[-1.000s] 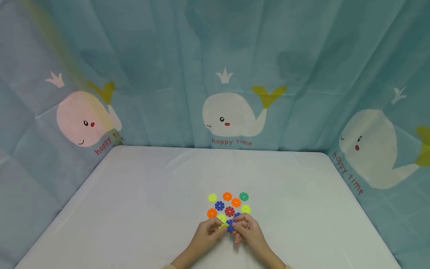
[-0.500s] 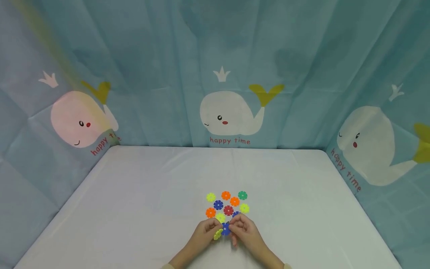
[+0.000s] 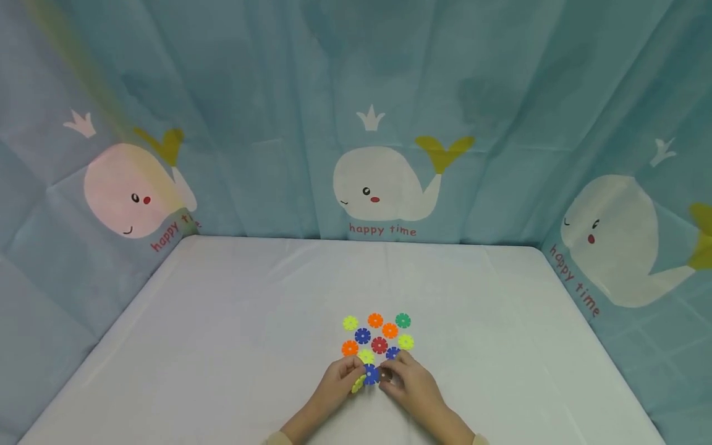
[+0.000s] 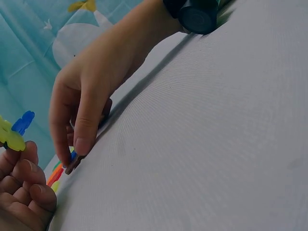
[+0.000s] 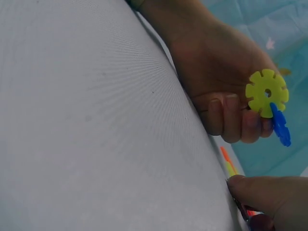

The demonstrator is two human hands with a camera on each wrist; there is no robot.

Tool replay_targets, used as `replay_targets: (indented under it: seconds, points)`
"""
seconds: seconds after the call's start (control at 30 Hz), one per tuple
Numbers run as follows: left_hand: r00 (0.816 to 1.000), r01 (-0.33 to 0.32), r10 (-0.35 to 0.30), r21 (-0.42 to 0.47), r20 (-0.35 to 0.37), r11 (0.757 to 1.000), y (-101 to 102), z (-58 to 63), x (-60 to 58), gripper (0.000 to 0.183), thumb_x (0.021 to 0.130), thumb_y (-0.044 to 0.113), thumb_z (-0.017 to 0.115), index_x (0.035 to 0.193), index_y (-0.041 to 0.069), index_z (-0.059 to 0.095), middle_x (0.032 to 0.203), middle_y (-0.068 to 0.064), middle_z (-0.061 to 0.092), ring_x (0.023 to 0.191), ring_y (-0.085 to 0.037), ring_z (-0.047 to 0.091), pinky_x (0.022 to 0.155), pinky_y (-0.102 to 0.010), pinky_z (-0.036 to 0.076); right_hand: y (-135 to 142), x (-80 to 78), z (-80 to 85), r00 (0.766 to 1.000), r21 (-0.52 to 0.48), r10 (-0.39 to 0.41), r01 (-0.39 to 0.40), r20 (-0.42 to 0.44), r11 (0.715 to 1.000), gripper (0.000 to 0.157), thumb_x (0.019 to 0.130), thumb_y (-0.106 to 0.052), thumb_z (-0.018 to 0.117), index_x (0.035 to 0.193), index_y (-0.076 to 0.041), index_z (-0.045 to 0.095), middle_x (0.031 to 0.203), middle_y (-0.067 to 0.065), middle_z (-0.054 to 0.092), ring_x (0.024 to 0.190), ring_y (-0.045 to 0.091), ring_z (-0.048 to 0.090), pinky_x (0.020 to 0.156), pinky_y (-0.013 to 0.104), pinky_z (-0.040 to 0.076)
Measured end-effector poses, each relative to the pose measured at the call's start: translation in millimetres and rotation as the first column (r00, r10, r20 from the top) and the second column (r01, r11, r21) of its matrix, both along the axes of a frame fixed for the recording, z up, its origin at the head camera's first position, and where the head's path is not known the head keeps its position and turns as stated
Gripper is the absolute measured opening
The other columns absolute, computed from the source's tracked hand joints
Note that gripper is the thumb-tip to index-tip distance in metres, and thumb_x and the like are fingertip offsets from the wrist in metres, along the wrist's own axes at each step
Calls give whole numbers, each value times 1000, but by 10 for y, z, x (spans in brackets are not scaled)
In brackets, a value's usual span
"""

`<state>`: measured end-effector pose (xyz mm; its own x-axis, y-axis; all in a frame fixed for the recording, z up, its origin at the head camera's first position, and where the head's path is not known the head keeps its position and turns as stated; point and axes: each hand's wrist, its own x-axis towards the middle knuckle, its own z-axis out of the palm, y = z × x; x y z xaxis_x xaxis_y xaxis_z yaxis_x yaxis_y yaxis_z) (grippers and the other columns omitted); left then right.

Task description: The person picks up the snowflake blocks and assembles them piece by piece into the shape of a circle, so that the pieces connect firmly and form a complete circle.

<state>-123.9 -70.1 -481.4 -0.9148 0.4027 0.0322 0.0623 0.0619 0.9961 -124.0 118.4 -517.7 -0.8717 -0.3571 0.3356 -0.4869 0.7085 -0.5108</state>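
Observation:
My left hand (image 3: 340, 377) pinches a yellow snowflake disc (image 5: 260, 98) with a blue snowflake disc (image 5: 280, 126) slotted into its edge at an angle. In the head view the joined blue disc (image 3: 369, 374) shows just right of the left fingertips, with the yellow one (image 3: 357, 384) partly hidden below them. Close beside, my right hand (image 3: 413, 384) pinches a brown snowflake disc (image 3: 384, 374) between thumb and fingers. In the left wrist view that brown disc (image 4: 74, 164) is tilted at the white tabletop under the fingertips of the right hand (image 4: 91, 96).
Beyond the hands several loose discs lie flat: a red one (image 3: 379, 345), a green one (image 3: 403, 320), an orange one (image 3: 350, 348), a blue one (image 3: 363, 335) and a yellow one (image 3: 406, 342) among them. A whale-printed curtain (image 3: 267, 185) borders the white table (image 3: 250, 309).
The blue disc, earlier between both hands, now stays joined to the yellow one in my left hand. My right hand has let it go and taken the brown disc.

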Motion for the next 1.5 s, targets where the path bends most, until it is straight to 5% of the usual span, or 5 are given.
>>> replay_targets:
  seconds: [0.33, 0.57, 0.67, 1.17, 1.5]
  points:
    - [1000, -7, 7, -16, -5, 1000, 10, -8, -60, 17, 91, 5, 47, 77, -4, 50, 64, 0, 48, 56, -5, 42, 52, -17, 37, 3, -60, -14, 1000, -267, 3, -6, -10, 964, 26, 73, -3, 71, 93, -11, 57, 82, -8, 58, 66, 4, 49, 57, 21, 44]
    - [1000, -15, 15, -37, -1, 999, 28, -27, -44, 16, 91, 5, 48, 77, -3, 52, 64, 1, 48, 55, -6, 42, 51, -17, 37, -3, -25, 65, 979, -663, 113, 28, 168, 748, 12, 80, 7, 60, 86, -4, 61, 82, 5, 63, 70, 23, 61, 62, 29, 50]
    - [1000, -14, 14, -25, 11, 1000, 31, -24, -37, 16, 91, 4, 48, 77, -3, 52, 64, 0, 49, 54, -6, 42, 51, -17, 37, -20, 11, 165, 968, -706, 154, 31, 196, 708, 10, 82, 9, 57, 89, 2, 61, 84, 12, 62, 68, 31, 60, 62, 32, 50]
    - [999, 18, -17, -55, 32, 998, 6, 4, -13, 16, 91, 6, 50, 79, -3, 55, 66, -1, 51, 55, -6, 42, 51, -17, 36, 6, -7, 192, 935, -749, 303, -66, 184, 659, 12, 88, 9, 48, 97, 13, 54, 91, 31, 54, 81, 30, 58, 69, 32, 49]
    - [984, 46, -52, 39, 169, 998, -41, 11, -50, 19, 92, 8, 48, 79, -5, 55, 67, -6, 53, 58, -11, 43, 53, -19, 39, 52, -72, 12, 915, -735, 349, -95, 200, 671, 18, 90, -6, 53, 99, 10, 57, 89, 13, 61, 73, 26, 58, 63, 32, 50]
